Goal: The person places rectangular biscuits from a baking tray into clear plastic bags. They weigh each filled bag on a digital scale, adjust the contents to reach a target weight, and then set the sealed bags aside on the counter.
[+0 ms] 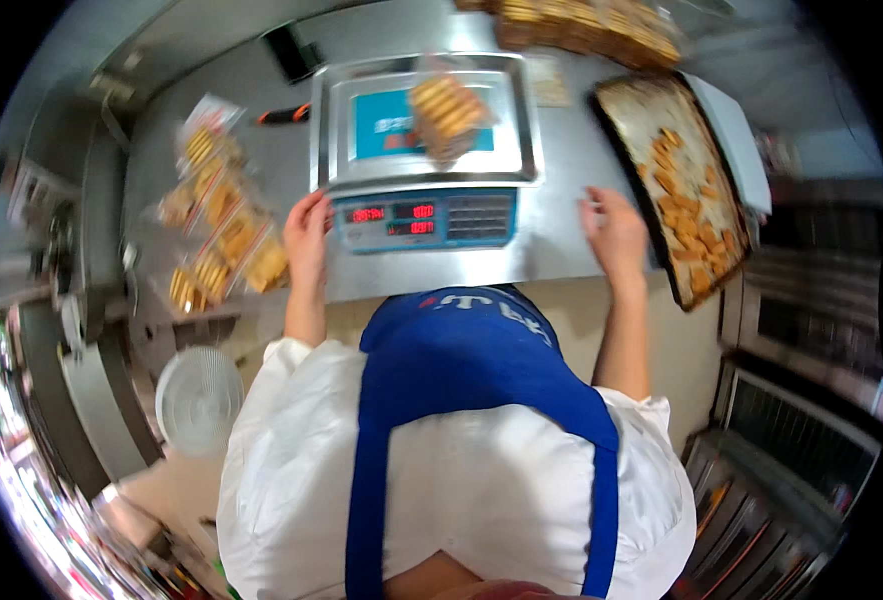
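Note:
A clear bag of biscuits point(449, 116), blurred, sits on the metal pan point(329, 161) of a digital weighing scale, right of its middle. The scale's blue front panel point(426, 219) has lit red digits and a keypad. My left hand point(310, 229) is at the scale's front left corner with its fingers loosely bent; whether it grips the edge cannot be made out. Over the steel table point(561, 259), right of the scale, my right hand point(614, 232) is half curled, thumb and fingers apart, with nothing seen in it.
Several filled biscuit bags point(224, 214) lie at the left. An orange-and-black tool point(284, 115) and a black object point(291, 52) are behind them. A dark-rimmed baking tray point(689, 187) with loose biscuit pieces overhangs the table's right front. More packed biscuits point(584, 30) stand at the back.

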`<state>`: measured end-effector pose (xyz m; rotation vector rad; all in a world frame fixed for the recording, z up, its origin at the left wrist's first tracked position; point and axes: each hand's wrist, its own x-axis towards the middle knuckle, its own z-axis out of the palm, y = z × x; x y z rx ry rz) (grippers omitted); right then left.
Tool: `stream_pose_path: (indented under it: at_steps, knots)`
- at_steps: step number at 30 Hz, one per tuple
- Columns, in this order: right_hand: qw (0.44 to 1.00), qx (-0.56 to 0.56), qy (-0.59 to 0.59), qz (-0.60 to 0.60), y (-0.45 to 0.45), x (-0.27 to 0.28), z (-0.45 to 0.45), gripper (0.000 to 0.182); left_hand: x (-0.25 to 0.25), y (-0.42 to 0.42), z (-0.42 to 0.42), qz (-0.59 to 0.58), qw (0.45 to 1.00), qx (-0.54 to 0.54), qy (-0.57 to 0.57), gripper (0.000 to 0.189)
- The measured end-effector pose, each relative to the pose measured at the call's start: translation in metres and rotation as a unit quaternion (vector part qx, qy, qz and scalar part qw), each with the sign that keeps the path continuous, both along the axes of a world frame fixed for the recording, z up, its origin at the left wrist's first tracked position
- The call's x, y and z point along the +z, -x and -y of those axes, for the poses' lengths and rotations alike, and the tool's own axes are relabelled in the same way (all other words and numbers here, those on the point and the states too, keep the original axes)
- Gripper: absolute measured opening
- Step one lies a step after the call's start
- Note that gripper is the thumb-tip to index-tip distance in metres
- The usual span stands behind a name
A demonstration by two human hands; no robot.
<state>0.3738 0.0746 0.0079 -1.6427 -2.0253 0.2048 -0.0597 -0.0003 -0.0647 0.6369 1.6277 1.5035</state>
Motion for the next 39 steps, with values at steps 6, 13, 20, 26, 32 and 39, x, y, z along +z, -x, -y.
stream_pose_path:
  at_steps: [6,13,20,26,32,39]
  knots:
    - [0.995,0.017,0.082,0.049,-0.01,-0.042,0.002,0.023,-0.024,-0.005,-0.001,0.053,0.998,-0.013,0.038,0.035]
    - [0.962,-0.244,0.119,0.028,-0.128,-0.08,0.007,0.019,-0.012,-0.018,-0.024,0.181,0.982,-0.035,0.042,0.039]
    - [0.917,-0.388,0.09,-0.02,-0.261,-0.142,0.007,0.028,0.036,-0.063,-0.045,0.126,0.991,-0.034,0.039,0.037]
    - [0.897,-0.44,0.049,0.022,-0.347,-0.157,-0.03,0.028,0.052,-0.097,-0.045,0.064,0.997,-0.015,0.03,0.037]
    - [0.874,-0.45,0.162,0.088,-0.418,-0.16,-0.085,0.039,0.056,-0.107,-0.009,0.026,0.998,0.026,0.053,0.037]
    - [0.888,-0.415,0.183,0.081,-0.438,-0.156,-0.136,0.04,0.059,-0.115,0.011,0.014,0.996,0.062,0.066,0.036]
